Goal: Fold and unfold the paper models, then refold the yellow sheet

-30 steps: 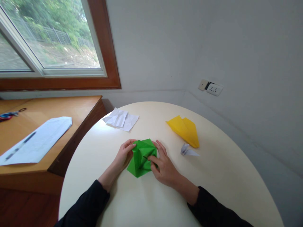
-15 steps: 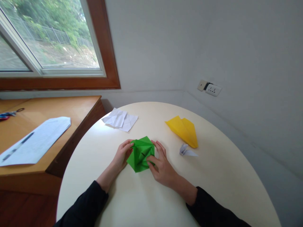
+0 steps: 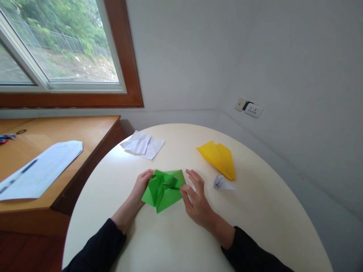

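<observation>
A creased sheet of green origami paper (image 3: 167, 189), partly folded with raised ridges near its middle, is between my hands above the round table. My left hand (image 3: 142, 185) grips its upper left edge, the thumb on top and the other fingers mostly hidden beneath. At the right edge, my right hand (image 3: 197, 196) pinches a corner between thumb and index finger, while its other fingers stretch upward, off the paper. Right of that hand lies a small folded white paper piece (image 3: 222, 183). Beyond it rests a folded yellow paper (image 3: 219, 158).
Creased white papers (image 3: 144, 144) lie at the far left of the round table (image 3: 181, 245). On the wooden desk (image 3: 93, 130) to the left are a large white sheet (image 3: 48, 170), a pen (image 3: 27, 166) and scissors (image 3: 13, 135). A wall socket (image 3: 253, 109) is at the right.
The green paper has spread wider and flatter, its left part shifting left with my left hand. My right hand has moved slightly right, pulling the corner outward.
</observation>
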### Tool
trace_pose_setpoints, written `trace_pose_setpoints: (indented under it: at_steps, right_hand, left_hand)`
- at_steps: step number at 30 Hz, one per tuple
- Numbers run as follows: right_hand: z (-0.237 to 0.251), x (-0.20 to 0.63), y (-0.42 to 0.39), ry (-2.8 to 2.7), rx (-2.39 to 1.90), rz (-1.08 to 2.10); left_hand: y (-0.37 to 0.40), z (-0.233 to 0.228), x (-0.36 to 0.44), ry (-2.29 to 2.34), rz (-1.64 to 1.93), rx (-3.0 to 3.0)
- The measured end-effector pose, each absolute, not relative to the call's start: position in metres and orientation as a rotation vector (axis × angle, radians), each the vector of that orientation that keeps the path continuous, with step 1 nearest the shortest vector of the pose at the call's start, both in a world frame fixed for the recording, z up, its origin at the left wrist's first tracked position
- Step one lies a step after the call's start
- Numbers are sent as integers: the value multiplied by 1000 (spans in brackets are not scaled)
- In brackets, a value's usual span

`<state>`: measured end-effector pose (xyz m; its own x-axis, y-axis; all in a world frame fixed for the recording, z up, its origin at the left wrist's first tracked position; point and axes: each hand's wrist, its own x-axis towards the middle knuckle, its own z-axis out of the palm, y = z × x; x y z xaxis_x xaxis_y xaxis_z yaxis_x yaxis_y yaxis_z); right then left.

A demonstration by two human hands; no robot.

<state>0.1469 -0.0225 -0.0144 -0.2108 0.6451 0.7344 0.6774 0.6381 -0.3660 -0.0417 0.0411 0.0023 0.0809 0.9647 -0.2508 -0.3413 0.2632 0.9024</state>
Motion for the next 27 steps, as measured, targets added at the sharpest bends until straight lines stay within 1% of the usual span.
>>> trace_pose_setpoints:
  at_steps: [4,11,18,27]
  right_hand:
    - [-13,147,-23,-1928,-1013,-50]
    - [-12,149,-22,-1964,-967,118]
    - [-8,149,-23,-2044,-951,315]
    - [-9,149,-21,-2070,-973,423]
  left_hand:
    - [42,0,-43,1053,1143,770]
    - [40,3,-41,993,1141,792]
    - [39,7,-60,659,840,836]
    - [38,5,-73,469,669,1142]
